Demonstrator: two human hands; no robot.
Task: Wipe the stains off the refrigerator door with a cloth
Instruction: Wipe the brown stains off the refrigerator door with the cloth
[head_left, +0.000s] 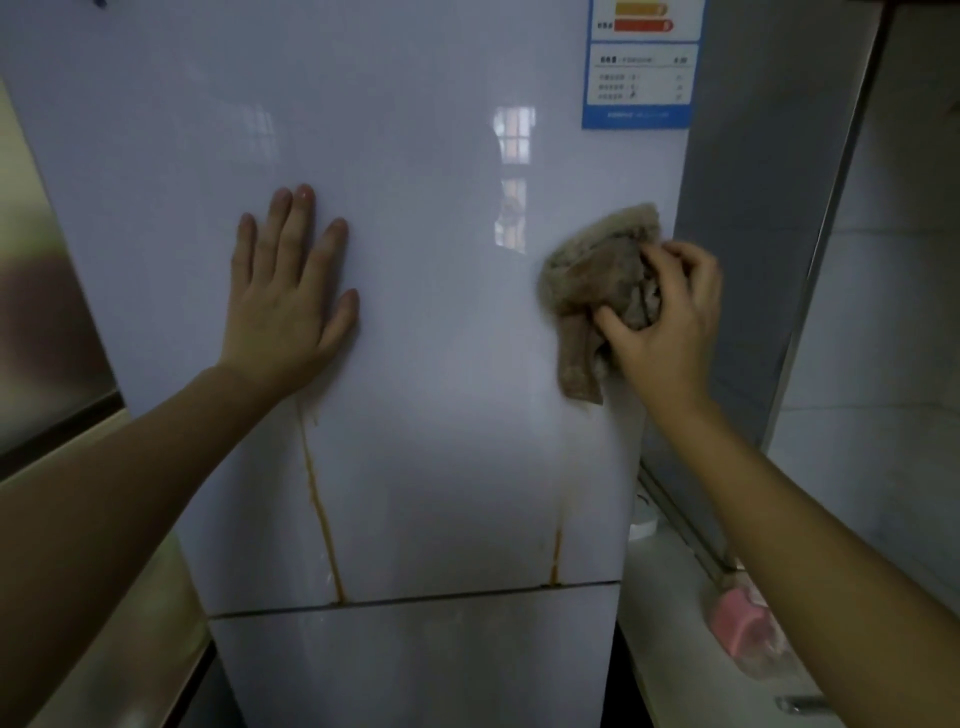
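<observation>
- Pressing left hand (291, 296) flat on the fridge door (415, 260), fingers spread, holding nothing
- Bunching the brown cloth (592, 291) in right hand (662, 322), near the door's right edge
- Still showing two orange drip stains (319, 499) lower down

One view only, worn on the head, looking forward and slightly down, square onto the refrigerator door (415, 312) at arm's reach. The door fills most of the frame, wide-angle bending its edges. Both forearms enter from the near corners. On the right, a strip of counter (675, 649) runs away.
</observation>
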